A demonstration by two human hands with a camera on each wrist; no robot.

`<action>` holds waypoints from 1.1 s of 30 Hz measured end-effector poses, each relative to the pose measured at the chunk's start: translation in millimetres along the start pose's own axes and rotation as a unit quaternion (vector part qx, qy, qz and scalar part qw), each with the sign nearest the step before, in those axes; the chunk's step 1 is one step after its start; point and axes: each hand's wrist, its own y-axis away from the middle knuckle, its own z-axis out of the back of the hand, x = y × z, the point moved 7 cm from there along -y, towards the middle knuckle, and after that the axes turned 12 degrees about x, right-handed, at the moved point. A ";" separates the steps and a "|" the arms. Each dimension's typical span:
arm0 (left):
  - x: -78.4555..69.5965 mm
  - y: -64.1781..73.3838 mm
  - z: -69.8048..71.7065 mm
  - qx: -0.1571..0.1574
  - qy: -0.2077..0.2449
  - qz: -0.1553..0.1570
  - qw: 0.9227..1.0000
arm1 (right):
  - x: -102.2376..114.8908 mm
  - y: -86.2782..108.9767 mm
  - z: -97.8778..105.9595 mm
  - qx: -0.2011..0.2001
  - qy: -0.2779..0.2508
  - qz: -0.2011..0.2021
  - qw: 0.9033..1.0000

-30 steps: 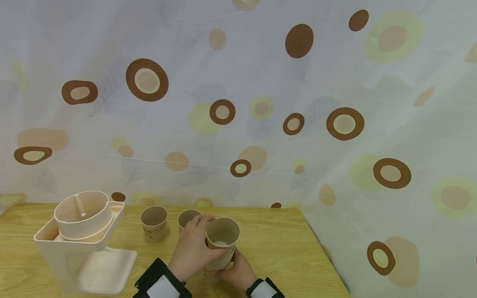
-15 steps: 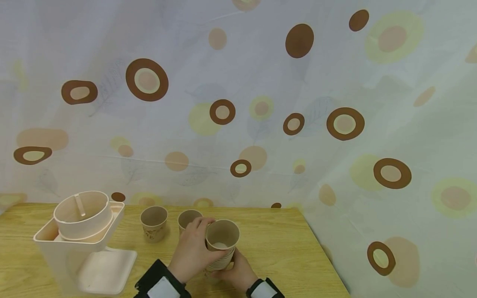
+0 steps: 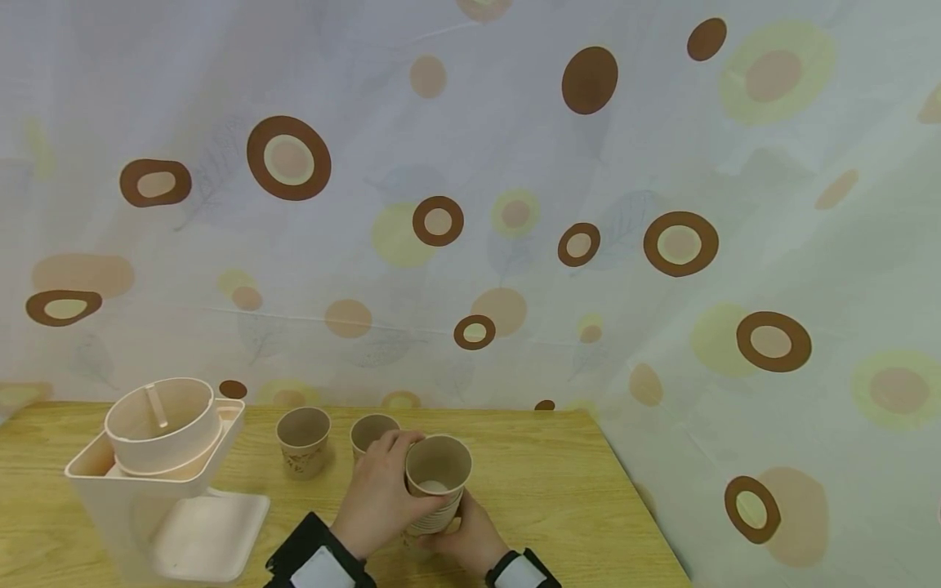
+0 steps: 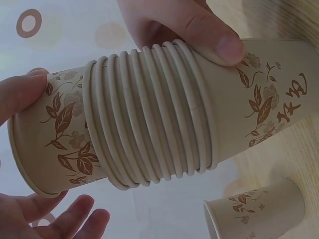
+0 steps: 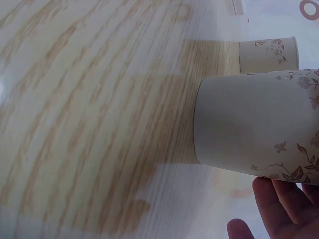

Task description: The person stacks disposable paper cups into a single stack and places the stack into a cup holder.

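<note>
A stack of paper cups [image 4: 149,119] with brown leaf and flower print stands between the hands. My left hand [image 3: 378,494] holds the top cup [image 3: 439,464], thumb on one side and fingers on the other. In the left wrist view, printed wall shows between that cup's rim and the several stacked rims below it. My right hand [image 3: 472,535] grips the stack lower down, its thumb [image 4: 230,49] just under the lowest rim. The stack's bottom end [image 5: 234,122] is close over the table in the right wrist view.
Two single paper cups stand upright behind the hands, one at the left [image 3: 303,445] and one nearer [image 3: 371,431], partly hidden by the left hand. A white plastic holder [image 3: 140,498] with a round cup-like top and a flat tray stands left on the wooden table [image 3: 573,490]. A patterned curtain hangs behind.
The top cup has sunk very slightly in the head view, with the left hand still on it. Otherwise both hands and the other things stay in place.
</note>
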 end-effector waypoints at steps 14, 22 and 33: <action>7.2 -2.0 -5.4 0.025 0.032 0.010 0.999 | -2.0 -0.8 -0.1 0.005 -0.002 -0.005 1.000; 9.9 -1.8 -6.9 0.024 0.026 0.013 0.999 | -2.6 -1.5 0.1 0.005 -0.009 0.006 1.000; 12.2 -1.8 -8.2 0.023 0.026 0.017 0.999 | -3.7 -1.3 0.0 0.006 -0.013 0.003 1.000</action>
